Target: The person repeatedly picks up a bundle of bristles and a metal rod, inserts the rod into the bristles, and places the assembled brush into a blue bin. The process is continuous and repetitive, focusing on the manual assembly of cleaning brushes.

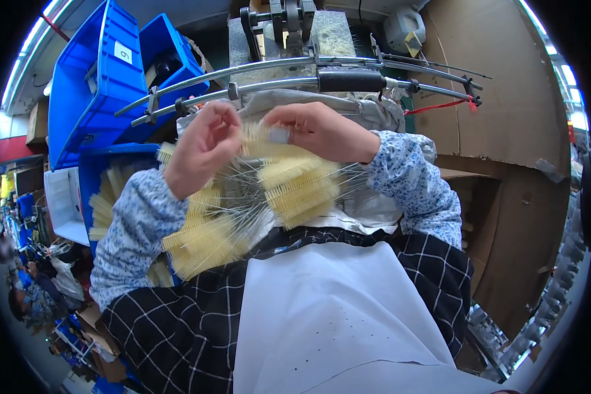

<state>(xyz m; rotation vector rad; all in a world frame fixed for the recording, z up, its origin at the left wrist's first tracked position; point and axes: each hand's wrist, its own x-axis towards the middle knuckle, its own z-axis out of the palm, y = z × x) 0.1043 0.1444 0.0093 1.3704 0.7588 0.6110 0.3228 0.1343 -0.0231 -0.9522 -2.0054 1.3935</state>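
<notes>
A pale yellow wire-stemmed bristle brush (255, 146) is held up in front of me between both hands. My right hand (318, 131) grips it from above with bent fingers, and a small white piece shows at its fingertips. Beside the brush's left end, my left hand (207, 146) is closed in a pinch; what sits between its fingertips is hidden. Below the hands, more of these brushes lie in a pile (302, 190) across my lap, their thin wire stems crossing in the middle. Another group of brushes (207, 246) fans out at the lower left.
Ahead stands a machine with two metal rails (262, 85) and a black roller (351, 81). Blue bins (102, 85) are stacked at the left, beside a brush-filled blue crate (121, 150). Large cardboard sheets (499, 85) stand at the right. A white apron (335, 308) covers my lap.
</notes>
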